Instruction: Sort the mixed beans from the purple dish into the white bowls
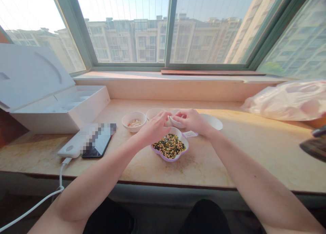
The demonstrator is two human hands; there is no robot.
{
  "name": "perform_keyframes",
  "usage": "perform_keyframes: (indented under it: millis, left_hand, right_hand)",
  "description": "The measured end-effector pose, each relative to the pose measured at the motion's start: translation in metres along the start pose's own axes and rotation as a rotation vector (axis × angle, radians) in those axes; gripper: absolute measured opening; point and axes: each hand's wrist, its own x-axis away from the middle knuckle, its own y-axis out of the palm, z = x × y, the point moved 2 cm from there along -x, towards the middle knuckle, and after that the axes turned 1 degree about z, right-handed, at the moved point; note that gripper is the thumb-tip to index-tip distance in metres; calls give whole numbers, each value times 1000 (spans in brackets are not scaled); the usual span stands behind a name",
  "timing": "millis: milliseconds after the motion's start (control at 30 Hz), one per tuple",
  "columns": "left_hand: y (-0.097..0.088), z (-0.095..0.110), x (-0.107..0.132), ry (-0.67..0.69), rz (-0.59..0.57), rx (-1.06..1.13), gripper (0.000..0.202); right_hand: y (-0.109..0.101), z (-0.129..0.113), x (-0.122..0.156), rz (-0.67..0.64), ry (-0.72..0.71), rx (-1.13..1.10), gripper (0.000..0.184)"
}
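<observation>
A lilac-rimmed, flower-shaped bowl [187, 146] stands at the middle of the counter, filled with mixed dry beans [169, 146] in green, black and tan. My left hand [156, 128] hovers over its far left side, thumb apart from the curved fingers, with nothing visible in it. My right hand [191, 120] is at a small white bowl [177, 122] just behind, its fingers bent together by the rim; whatever they pinch is too small to make out. Another white bowl [152, 112] is partly hidden behind my left hand. Farther left, a white bowl [134, 128] contains pale pieces.
A white plate [214, 121] and a labelled white tag [190, 134] lie by my right wrist. At left are an open white box [84, 106], a phone [98, 147] and a white power bank [71, 145] with its cable. A plastic bag [285, 100] rests at right.
</observation>
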Motion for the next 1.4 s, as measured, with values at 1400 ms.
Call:
perform_keyframes:
  millis: [1400]
  left_hand:
    - [7, 4, 0, 247, -242, 1, 28]
  right_hand:
    - [-18, -11, 7, -127, 61, 147, 19]
